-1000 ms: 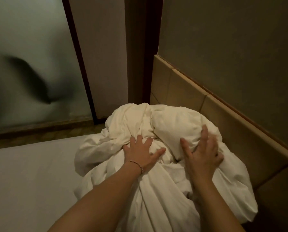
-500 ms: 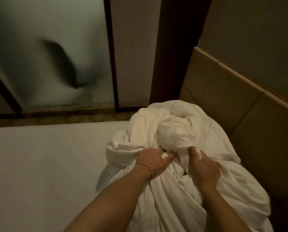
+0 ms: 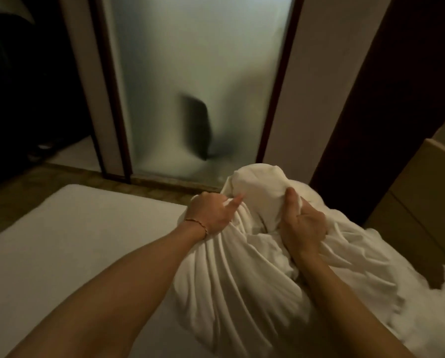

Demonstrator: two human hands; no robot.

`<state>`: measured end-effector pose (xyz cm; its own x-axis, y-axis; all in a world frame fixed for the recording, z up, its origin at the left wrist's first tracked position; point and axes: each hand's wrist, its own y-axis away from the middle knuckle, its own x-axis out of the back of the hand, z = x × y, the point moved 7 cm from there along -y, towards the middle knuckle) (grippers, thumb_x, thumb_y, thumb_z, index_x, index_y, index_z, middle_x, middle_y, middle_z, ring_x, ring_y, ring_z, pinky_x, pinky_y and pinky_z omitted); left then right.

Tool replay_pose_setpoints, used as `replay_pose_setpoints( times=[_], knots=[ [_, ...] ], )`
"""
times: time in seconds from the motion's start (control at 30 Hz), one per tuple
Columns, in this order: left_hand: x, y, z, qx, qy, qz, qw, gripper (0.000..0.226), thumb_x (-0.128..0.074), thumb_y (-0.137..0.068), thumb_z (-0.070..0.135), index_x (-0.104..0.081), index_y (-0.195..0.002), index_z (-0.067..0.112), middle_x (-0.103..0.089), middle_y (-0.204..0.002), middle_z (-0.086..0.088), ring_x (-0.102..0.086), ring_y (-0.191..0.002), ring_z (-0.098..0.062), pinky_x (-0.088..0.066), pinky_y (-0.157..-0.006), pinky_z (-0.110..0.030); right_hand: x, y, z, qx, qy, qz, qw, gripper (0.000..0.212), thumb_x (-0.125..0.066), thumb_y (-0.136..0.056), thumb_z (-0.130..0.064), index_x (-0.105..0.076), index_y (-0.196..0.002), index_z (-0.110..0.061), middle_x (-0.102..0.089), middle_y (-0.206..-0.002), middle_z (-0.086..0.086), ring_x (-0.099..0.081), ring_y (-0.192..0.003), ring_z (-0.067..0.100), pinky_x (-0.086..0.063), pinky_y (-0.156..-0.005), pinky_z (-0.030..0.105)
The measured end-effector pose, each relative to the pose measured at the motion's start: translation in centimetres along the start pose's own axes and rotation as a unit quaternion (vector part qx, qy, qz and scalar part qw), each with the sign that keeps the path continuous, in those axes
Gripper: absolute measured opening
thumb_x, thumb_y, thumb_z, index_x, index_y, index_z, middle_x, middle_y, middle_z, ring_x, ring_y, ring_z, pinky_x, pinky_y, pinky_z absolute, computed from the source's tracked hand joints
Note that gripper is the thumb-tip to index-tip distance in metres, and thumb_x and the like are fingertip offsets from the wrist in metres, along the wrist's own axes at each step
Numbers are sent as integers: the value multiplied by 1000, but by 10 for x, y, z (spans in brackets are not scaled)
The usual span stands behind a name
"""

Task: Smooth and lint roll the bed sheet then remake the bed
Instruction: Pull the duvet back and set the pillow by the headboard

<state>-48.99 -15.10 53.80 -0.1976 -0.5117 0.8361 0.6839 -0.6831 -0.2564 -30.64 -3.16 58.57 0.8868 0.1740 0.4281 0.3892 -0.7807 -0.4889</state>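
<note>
Two forearms are stretched out over the bed sheet [image 3: 61, 254], which is seen lying flat and bare on the near and left side. A bit further out, the bundled duvet [image 3: 242, 280] is gripped by both hands: the left hand [image 3: 211, 215] has its fingers curled into a fistful of fabric, the right hand [image 3: 302, 227] is clenched on a bunch with the thumb up. A second ago the palms were only laid flat on the heap; now it's been grabbed and hauled up, so looks like the remake part is being started, probably. Beyond that, the headboard [image 3: 423, 192] is seen at right, and a frosted glass door [image 3: 190, 73] behind the bed.
</note>
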Motion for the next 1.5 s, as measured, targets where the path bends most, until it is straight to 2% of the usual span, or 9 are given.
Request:
replay_pose_setpoints(
  times=[0.13, 0.27, 0.43, 0.57, 0.7, 0.93, 1.17, 1.33, 1.5],
  knots=[
    [96, 20, -121, 52, -78, 61, 994, 73, -11, -90, 77, -50, -57, 24, -59, -67, 1, -54, -69, -20, -38, -66, -33, -114, 16, -88, 5, -48, -70, 996, 57, -37, -100, -54, -50, -53, -24, -57, -55, -1, -56, -57, 18, -42, -61, 29],
    [185, 59, -249, 154, -80, 138, 975, 94, 1, -79, 90, -57, -55, 20, -59, -60, 1, -56, -63, -22, -45, -65, -37, -224, 44, -189, 67, -68, -144, 985, 61, -33, -99, -59, -56, -60, -19, -61, -59, 2, -59, -61, 21, -51, -72, 39],
    [268, 150, -376, 281, -74, 261, 921, 76, -21, -94, 74, -49, -49, 19, -51, -54, 0, -50, -57, -22, -33, -61, -35, -338, 119, -304, 181, -70, -236, 952, 68, -20, -89, -74, -63, -82, -22, -67, -71, 1, -65, -76, 26, -50, -82, 45],
    [254, 237, -458, 421, -78, 261, 865, 82, -12, -91, 72, -62, -60, 14, -64, -69, -7, -60, -71, -28, -48, -68, -38, -416, 201, -320, 215, -12, -373, 902, 57, -28, -95, -67, -60, -107, -22, -70, -97, 7, -63, -95, 31, -45, -88, 41],
    [169, 300, -507, 487, -34, 260, 833, 65, -19, -99, 62, -66, -96, 17, -63, -110, -13, -59, -101, -36, -48, -88, -43, -484, 275, -242, 166, 77, -465, 866, 60, -25, -95, -69, -56, -110, -20, -67, -104, 7, -62, -93, 26, -42, -79, 36],
    [39, 280, -494, 428, 76, 144, 889, 44, -42, -98, 57, -52, -131, 30, -42, -135, -3, -49, -117, -32, -45, -98, -42, -496, 317, -114, 84, 145, -535, 828, 58, -39, -94, -65, -52, -114, -12, -65, -101, 9, -64, -95, 30, -46, -74, 35],
    [11, 241, -458, 435, 15, 115, 893, 51, -44, -94, 62, -49, -129, 25, -40, -132, -8, -40, -119, -35, -45, -95, -46, -461, 282, -82, 135, 147, -512, 835, 43, -46, -94, -58, -47, -106, -16, -58, -103, 7, -58, -95, 29, -51, -78, 41],
    [-3, 211, -398, 321, -126, 99, 933, 59, -36, -85, 72, -54, -120, 27, -49, -120, -9, -47, -106, -35, -48, -83, -49, -410, 253, -41, 169, 189, -499, 829, 42, -37, -100, -50, -51, -123, -18, -53, -123, 4, -51, -111, 25, -50, -86, 39],
    [-47, 185, -320, 222, -187, 24, 956, 61, -42, -81, 69, -57, -125, 29, -51, -127, -10, -49, -110, -35, -45, -90, -53, -326, 218, 34, 187, 249, -451, 836, 45, -37, -100, -49, -50, -132, -20, -52, -129, 2, -48, -116, 24, -45, -90, 36]
  ],
)
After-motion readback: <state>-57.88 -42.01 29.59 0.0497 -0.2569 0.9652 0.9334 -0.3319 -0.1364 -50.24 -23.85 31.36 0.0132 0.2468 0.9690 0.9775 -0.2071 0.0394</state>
